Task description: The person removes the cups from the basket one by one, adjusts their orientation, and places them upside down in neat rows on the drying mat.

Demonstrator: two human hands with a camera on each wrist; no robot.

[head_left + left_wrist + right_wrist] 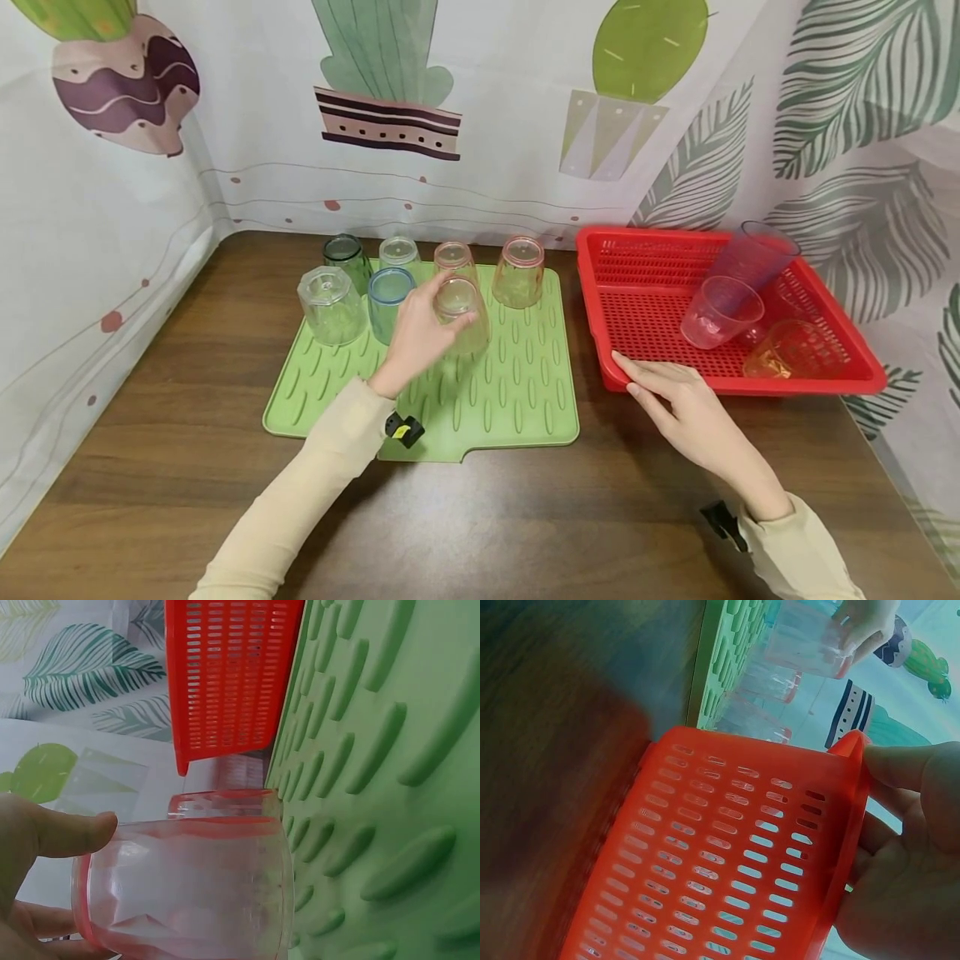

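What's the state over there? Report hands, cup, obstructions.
Left hand holding upside-down cup at green mat. Right hand gripping red basket by rim. Possible obstruction: pink-rimmed cup close behind held one.

- The head view was bright and evenly lit, the white plant-printed fabric backdrop [510, 50] pale and sharply readable.
- A broad, milky glare lay on the brown wood-grain table [480, 517]; its source was out of frame.
- Soft shadow dulled the green ribbed mat [442, 392] under the left hand [420, 329].
- The left wrist view looked flatter and hazier, with a whitish sheen on the clear pink-rimmed tumbler [187, 885].
- The right wrist view was dimmest, blue-green tinted, its table side dark and blurred.
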